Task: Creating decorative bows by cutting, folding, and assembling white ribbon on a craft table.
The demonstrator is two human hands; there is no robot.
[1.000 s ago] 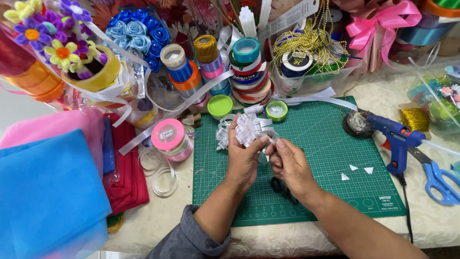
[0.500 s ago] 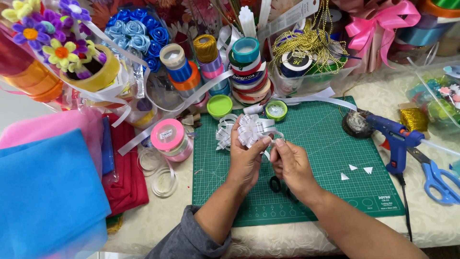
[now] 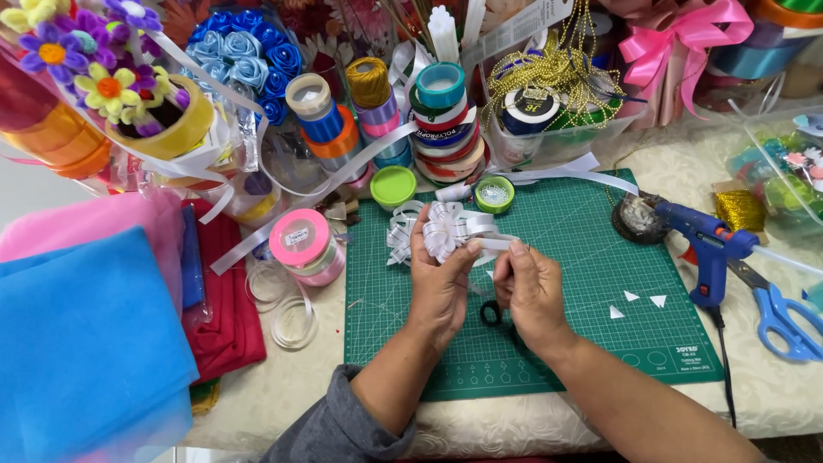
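Both forearms are reaching in from below, converging at centre; the left hand (image 3: 441,287) is curling its fingers upward in a pinch, the right hand (image 3: 531,291) is pinching beside it, thumbs nearly touching.

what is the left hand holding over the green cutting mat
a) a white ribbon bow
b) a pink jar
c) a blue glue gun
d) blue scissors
a: the left hand grips a looped white ribbon bow above the green cutting mat, while the right hand pinches a ribbon tail beside it; the blue glue gun lies apart at the mat's right edge.
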